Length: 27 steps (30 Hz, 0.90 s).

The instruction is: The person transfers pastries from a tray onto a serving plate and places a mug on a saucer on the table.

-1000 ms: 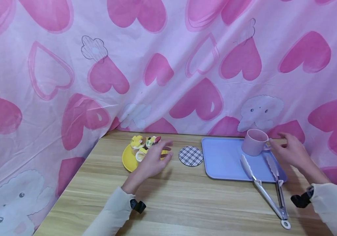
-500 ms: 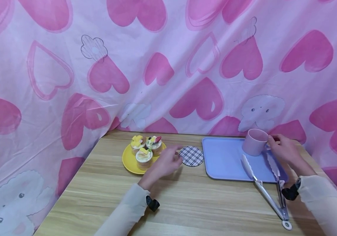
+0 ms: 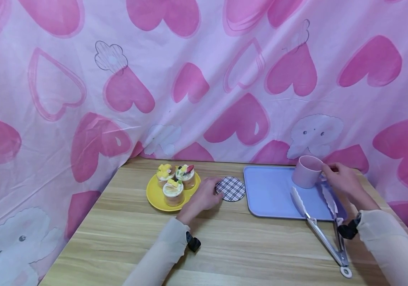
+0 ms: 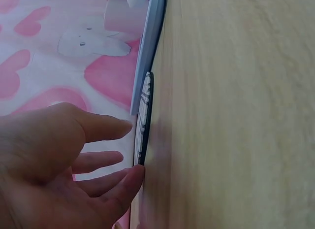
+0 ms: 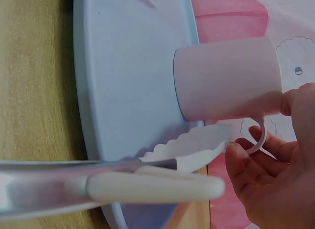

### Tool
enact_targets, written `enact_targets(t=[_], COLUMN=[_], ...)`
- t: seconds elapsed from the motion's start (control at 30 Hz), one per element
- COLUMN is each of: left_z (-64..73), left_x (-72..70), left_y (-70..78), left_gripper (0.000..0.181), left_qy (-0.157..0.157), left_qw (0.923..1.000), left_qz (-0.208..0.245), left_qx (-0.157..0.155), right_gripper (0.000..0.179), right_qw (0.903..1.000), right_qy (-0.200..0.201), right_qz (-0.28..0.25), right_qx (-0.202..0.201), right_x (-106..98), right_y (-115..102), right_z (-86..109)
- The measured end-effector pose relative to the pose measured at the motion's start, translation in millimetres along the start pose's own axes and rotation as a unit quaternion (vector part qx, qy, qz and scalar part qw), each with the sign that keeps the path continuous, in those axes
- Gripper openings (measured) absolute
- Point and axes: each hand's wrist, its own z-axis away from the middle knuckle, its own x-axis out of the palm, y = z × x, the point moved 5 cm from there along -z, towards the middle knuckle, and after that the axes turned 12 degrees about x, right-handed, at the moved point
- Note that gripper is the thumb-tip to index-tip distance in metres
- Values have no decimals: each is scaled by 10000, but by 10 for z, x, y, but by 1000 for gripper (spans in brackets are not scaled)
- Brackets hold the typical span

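Note:
A round checked coaster (image 3: 231,189) lies on the table between a yellow plate and a blue tray. My left hand (image 3: 205,195) is at its left edge; in the left wrist view the fingers (image 4: 133,177) reach the coaster's edge, loosely bent and spread. A pink mug (image 3: 306,171) stands upright on the far right part of the blue tray (image 3: 269,194). My right hand (image 3: 345,183) holds the mug by its handle (image 5: 261,138), fingers round it and thumb at the rim. Metal tongs (image 3: 327,234) with white tips lie spread across the tray's front edge.
The yellow plate (image 3: 157,198) at the left holds 3 dessert cups (image 3: 173,192) topped with cream and fruit. Behind the wooden table (image 3: 232,246) hangs a pink heart-patterned curtain (image 3: 175,51). The tongs lie close in front of the mug and right hand.
My left hand has moved right, from over the dessert cups to the coaster's edge. My right hand has closed in on the mug's handle. The mug stays on the tray.

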Motion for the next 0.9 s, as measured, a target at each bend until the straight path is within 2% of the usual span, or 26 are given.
enact_targets(t=[0.1, 0.2, 0.23, 0.43, 0.47, 0.9], left_z=[35, 49, 43, -54, -62, -40], left_x=[-54, -59, -31, 219, 234, 205], left_y=[117, 134, 89, -278, -297, -279], left_gripper=[60, 61, 62, 61, 61, 59], left_qy=[-160, -220, -185, -118, -134, -116], left_qw=[9988, 9979, 9978, 9977, 9979, 9987], left_qz=[157, 108, 147, 219, 206, 88], left_qx=[-436, -593, -620, -625, -606, -496], right_gripper=[78, 77, 76, 69, 69, 73], right_qw=[10000, 9999, 9999, 9997, 9998, 9998], right_qy=[-16, 26, 57, 132, 109, -189], right_qz=[41, 126, 155, 158, 141, -15], right_qx=[-1, 4, 15, 96, 102, 38], right_x=[-3, 2, 8, 46, 49, 63], right_y=[23, 57, 68, 119, 125, 85], right_z=[-22, -56, -69, -127, -133, -142])
